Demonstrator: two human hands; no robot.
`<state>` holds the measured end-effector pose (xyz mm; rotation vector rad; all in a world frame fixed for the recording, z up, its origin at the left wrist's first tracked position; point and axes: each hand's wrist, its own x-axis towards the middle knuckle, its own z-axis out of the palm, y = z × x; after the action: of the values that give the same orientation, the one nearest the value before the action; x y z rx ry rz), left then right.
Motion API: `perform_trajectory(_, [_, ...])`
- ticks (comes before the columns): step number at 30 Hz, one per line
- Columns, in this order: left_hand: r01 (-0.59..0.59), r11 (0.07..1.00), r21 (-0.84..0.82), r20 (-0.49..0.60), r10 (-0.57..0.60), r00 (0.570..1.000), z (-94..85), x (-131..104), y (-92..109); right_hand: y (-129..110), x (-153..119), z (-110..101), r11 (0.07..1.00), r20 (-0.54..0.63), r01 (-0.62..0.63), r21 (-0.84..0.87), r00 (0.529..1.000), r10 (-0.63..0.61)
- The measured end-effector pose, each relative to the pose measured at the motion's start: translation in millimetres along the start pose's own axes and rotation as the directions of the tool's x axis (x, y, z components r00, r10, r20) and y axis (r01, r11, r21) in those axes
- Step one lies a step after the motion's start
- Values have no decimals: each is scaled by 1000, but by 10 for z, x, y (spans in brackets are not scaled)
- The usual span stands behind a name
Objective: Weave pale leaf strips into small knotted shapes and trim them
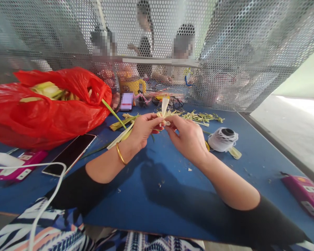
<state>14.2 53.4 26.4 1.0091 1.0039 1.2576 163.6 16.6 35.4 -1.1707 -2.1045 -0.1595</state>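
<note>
Above the blue table, my left hand (141, 131) and my right hand (186, 135) meet fingertip to fingertip. Both are closed in a pinch on a pale corn husk piece (165, 106), whose broad strip stands upright above the fingers. Its lower part is gathered and partly covered by the fingertips. Behind the hands lies a pile of shredded green-yellow husk strips (201, 116). Longer husk leaves (120, 136) rest left of my left hand. To the right of my right hand stands a spool of white thread (223, 139).
A red plastic bag (68, 118) of husks fills the left side. Near it are a dark phone (70, 155), a magenta power strip (21, 164) and a white cable (60, 184). Another magenta power strip (305, 195) sits right. Beyond the perforated metal screen (162, 42) are people.
</note>
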Motion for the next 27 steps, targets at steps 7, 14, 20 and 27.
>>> perform_trajectory(7, [-42,990,133,101,29,994,36,-57,13,133,68,-56,993,-170,91,-73,980,-103])
perform_trajectory(14, [-40,989,143,259,2,966,28,-81,-25,253,102,-80,1000,-92,-25,-16,995,23])
perform_trajectory(20, [-20,996,81,263,-2,965,60,-116,-27,207,82,-33,992,-61,-120,-43,991,118])
perform_trajectory(27, [50,997,51,145,-56,988,74,-121,22,197,90,-28,994,-134,-106,31,985,109])
